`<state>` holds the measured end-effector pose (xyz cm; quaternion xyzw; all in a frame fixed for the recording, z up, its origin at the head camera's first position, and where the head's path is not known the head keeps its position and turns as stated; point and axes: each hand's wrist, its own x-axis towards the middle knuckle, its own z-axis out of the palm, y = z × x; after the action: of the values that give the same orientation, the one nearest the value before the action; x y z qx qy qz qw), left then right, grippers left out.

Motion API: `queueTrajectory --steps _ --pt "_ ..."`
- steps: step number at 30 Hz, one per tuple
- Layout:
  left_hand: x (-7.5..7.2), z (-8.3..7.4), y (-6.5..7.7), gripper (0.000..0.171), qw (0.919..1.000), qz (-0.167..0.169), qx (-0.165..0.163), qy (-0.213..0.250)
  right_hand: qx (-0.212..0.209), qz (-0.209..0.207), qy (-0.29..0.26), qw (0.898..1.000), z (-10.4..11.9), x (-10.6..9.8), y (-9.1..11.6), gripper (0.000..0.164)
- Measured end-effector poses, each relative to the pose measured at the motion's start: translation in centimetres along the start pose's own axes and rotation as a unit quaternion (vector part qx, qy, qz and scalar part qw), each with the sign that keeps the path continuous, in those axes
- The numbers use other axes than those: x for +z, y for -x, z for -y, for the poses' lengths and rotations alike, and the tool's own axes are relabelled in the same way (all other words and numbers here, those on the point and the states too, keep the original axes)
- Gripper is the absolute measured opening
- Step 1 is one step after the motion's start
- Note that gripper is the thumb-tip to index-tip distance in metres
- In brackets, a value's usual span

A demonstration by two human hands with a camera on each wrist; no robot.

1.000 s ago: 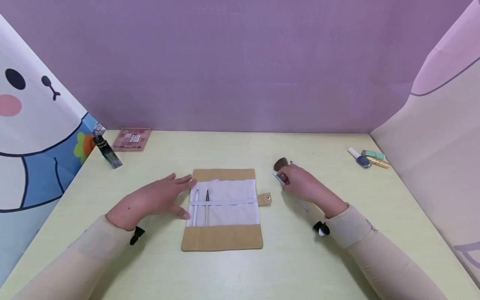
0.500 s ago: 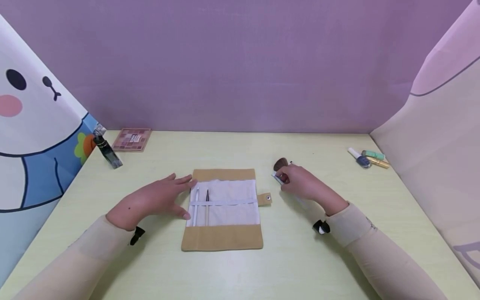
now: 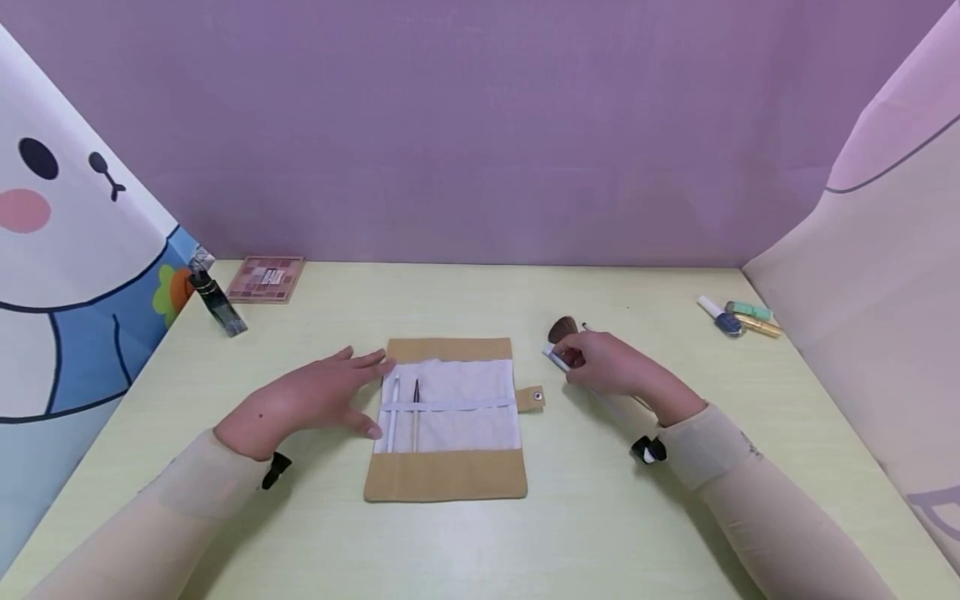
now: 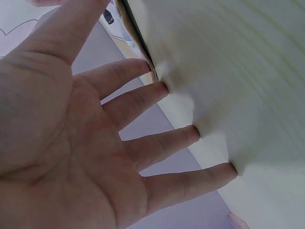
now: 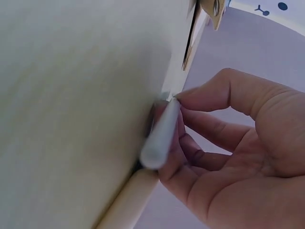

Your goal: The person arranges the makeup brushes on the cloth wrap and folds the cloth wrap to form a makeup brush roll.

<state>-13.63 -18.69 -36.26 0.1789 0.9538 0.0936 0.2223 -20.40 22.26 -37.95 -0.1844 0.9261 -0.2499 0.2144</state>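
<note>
A tan brush roll (image 3: 446, 477) with a white lining lies unfolded on the table. Under its elastic band sit a white stick (image 3: 392, 421) and a slim dark-tipped brush (image 3: 416, 417). My left hand (image 3: 318, 400) rests at the roll's left edge, fingers spread and straight. To the right of the roll, my right hand (image 3: 611, 364) pinches a slim white stick (image 5: 162, 138) with a rounded end between thumb and fingers, low over the table. Just beyond those fingers lies a fluffy brown makeup brush (image 3: 562, 328), its handle largely hidden by the hand.
At the back left are a pink palette (image 3: 266, 279) and a dark bottle (image 3: 217, 304). Several small cosmetics, among them a green tube (image 3: 748, 311) and a gold tube (image 3: 759, 325), lie at the far right. The roll's snap strap (image 3: 530, 398) sticks out rightward.
The right hand and the white stick it pinches have shifted only slightly. The left hand stays at the roll's edge.
</note>
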Motion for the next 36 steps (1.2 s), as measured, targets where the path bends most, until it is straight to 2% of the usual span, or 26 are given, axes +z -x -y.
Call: queueTrajectory --steps 11,18,30,36 --pt "-0.1 0.0 0.0 0.11 1.0 -0.001 0.004 -0.002 -0.015 0.014 -0.02 1.0 -0.3 -0.6 0.3 0.046" --pt "0.0 0.0 -0.1 0.111 1.0 -0.002 0.005 -0.004 -0.057 0.005 -0.079 0.995 -0.1 -1.3 0.2 0.047" --pt "0.1 0.1 -0.1 0.111 1.0 -0.001 0.003 -0.005 -0.085 0.013 -0.211 0.974 2.7 -1.9 -1.4 0.05" --pt "0.1 0.0 0.0 0.111 1.0 -0.001 0.004 -0.002 -0.093 0.002 -0.298 0.95 4.8 -1.4 -2.9 0.05"
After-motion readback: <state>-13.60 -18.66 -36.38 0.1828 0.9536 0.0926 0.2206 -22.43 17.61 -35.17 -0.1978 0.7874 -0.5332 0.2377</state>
